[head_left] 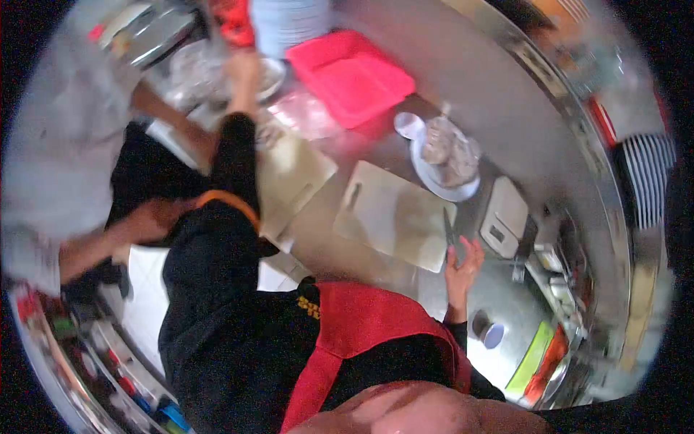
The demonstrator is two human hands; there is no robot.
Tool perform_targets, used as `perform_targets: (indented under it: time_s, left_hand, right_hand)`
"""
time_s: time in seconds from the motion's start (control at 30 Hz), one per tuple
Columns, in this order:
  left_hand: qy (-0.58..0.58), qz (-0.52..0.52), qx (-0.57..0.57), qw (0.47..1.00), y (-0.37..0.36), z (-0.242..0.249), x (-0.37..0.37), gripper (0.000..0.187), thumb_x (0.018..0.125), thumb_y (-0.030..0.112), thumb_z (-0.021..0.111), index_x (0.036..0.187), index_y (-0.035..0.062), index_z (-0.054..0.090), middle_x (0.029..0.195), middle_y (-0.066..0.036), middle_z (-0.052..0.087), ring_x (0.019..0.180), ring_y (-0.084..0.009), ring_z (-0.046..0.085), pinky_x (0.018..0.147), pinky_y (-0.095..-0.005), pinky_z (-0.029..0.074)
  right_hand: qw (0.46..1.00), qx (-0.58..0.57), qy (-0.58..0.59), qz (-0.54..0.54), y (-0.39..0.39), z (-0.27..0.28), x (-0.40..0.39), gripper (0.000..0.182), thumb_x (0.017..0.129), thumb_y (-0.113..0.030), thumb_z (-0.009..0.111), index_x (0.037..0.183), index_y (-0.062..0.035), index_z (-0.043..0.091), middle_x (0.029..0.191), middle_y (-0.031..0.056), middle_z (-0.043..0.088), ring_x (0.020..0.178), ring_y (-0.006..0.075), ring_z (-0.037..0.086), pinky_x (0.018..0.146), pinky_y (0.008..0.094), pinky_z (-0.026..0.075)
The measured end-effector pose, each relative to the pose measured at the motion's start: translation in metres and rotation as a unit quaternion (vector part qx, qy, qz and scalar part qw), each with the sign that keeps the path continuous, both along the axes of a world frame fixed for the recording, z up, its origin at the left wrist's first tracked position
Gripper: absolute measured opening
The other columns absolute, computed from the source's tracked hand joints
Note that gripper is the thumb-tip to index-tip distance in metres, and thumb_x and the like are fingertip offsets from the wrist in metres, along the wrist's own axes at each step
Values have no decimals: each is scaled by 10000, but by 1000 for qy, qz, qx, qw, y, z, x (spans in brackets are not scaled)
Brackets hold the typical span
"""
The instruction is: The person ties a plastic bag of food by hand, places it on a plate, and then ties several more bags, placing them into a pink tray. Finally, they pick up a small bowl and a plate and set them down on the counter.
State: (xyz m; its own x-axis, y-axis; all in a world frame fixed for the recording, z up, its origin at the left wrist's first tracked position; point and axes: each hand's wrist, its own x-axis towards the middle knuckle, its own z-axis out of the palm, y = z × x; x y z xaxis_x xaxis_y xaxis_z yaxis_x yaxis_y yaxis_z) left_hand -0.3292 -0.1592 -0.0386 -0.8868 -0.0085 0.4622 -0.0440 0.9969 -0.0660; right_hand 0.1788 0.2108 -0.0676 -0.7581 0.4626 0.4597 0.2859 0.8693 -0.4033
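Note:
My right hand [463, 264] lies on the steel counter [499, 289] with its fingers spread and nothing in it, beside the near corner of a pale cutting board [394, 213]. A dark knife [448, 230] rests on that board's edge, just above my fingertips. My left arm, in a black sleeve, stretches far out to the left. My left hand [244, 66] is at a metal bowl [271, 72] beside crumpled foil [195, 72]. It is blurred, so its grip is unclear. I wear a red apron [361, 322].
Another person in a grey shirt [65, 145] works at the left, arms crossing near mine. On the counter are a pink tray [350, 76], a white plate [463, 192] of wrapped food, a small cup [410, 124], a scale [506, 215], a second board [296, 173] and stacked plates [289, 22].

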Motion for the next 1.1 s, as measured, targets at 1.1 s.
perform_targets:
  time_s: [1.1]
  left_hand:
    - [326,126,495,795,-69,36,-46,339,746,406,593,785,76,661,866,-140,606,853,-289,531,746,-475,398]
  right_hand:
    - [997,-56,-51,23,9,-16,-40,208,731,-70,625,929,-19,584,1016,191,548,1053,346,457,897,426,364]
